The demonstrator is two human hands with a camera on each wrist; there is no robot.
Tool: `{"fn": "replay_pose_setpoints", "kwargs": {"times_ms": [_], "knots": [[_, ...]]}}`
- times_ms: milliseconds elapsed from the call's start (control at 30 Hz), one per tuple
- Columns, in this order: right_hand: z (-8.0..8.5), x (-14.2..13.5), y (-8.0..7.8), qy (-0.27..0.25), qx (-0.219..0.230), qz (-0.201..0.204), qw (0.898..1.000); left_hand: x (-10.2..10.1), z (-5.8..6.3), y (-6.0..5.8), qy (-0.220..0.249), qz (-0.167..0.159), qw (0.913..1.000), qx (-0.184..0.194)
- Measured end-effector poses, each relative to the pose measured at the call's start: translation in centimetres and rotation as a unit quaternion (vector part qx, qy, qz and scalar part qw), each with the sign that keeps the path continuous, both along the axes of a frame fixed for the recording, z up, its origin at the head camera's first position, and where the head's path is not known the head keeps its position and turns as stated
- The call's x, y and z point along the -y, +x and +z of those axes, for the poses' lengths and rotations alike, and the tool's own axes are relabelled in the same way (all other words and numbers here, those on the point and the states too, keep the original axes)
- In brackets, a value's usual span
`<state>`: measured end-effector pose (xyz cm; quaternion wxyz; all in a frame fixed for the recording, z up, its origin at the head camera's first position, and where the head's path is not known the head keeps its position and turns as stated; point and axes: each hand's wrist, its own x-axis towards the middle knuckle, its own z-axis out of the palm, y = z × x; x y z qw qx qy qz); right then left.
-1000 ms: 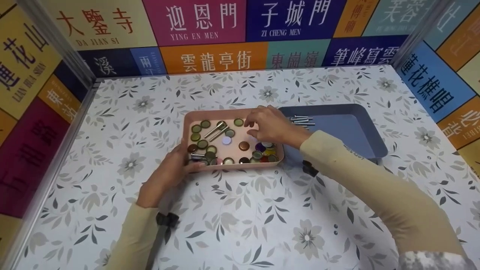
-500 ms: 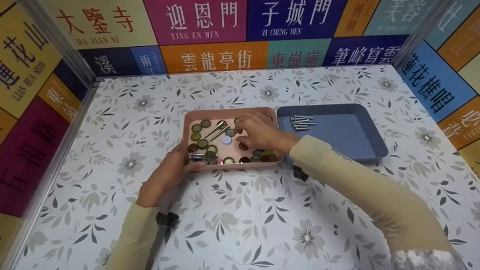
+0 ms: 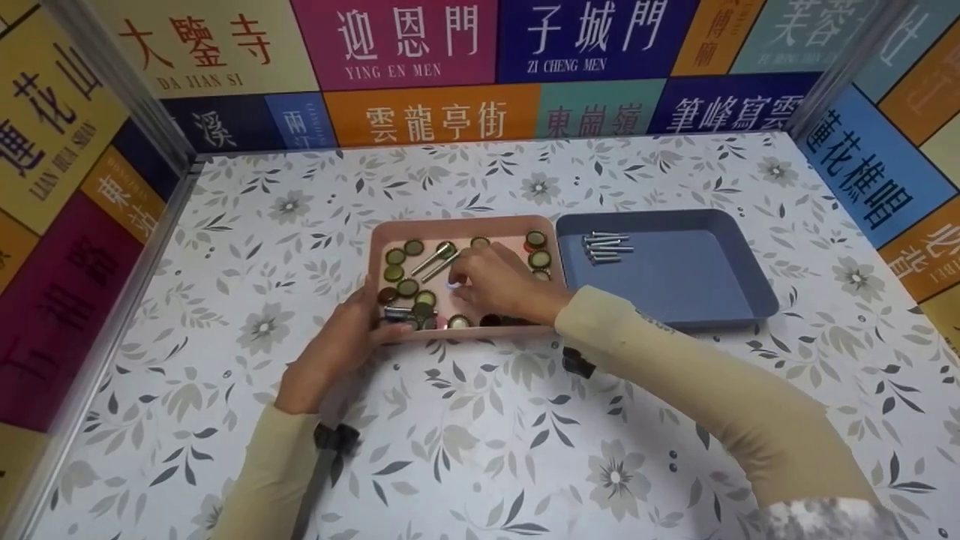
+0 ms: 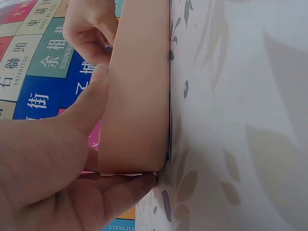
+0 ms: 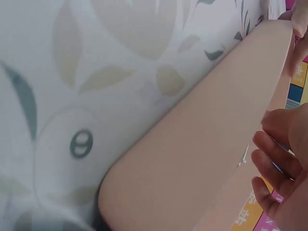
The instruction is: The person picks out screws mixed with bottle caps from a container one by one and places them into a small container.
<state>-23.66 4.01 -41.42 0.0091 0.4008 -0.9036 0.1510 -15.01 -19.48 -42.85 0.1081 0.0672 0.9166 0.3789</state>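
Note:
My left hand [image 3: 339,337] grips the left end of a shallow pink tray [image 3: 465,228], thumb at the rim and fingers against the outside wall, as the left wrist view shows. My right hand [image 3: 501,283] reaches down into the tray's middle, fingers loosely bent. Its fingertips are right by a long silver bolt [image 3: 429,262] and a pale lilac cap [image 3: 451,286], mostly covered by the hand. Nothing shows held between those fingers. Several bottle caps [image 3: 394,273] lie around the tray, many with their greenish insides up. More bolts lie at its front left corner, partly under caps.
A blue-grey tray [image 3: 690,281] stands against the pink tray's right side, with several silver bolts [image 3: 606,247] at its upper left. Both rest on a table [image 3: 480,450] with a floral cover. Printed panels [image 3: 435,116] rise along the back and sides.
My right hand has moved left across the pink tray, from its right end to the middle near the bolts. The left hand keeps its grip on the tray.

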Motion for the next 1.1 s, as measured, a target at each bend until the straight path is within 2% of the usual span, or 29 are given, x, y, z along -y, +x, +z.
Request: {"fn": "replay_pose_setpoints", "kwargs": {"times_ms": [367, 667, 1100], "knots": [[-0.6, 1.6, 0.6, 0.004, 0.024, 0.025, 0.999, 0.1, -0.2, 0.0, -0.020, 0.008, 0.9998, 0.000], [-1.2, 2.6, 0.8, 0.001, 0.009, 0.043, 0.999, 0.1, -0.3, 0.0, -0.015, -0.001, 0.9999, -0.008], [-1.2, 3.2, 1.0, 0.012, 0.036, 0.037, 0.999, 0.1, -0.2, -0.2, -0.005, -0.005, 0.9999, -0.012]]}}
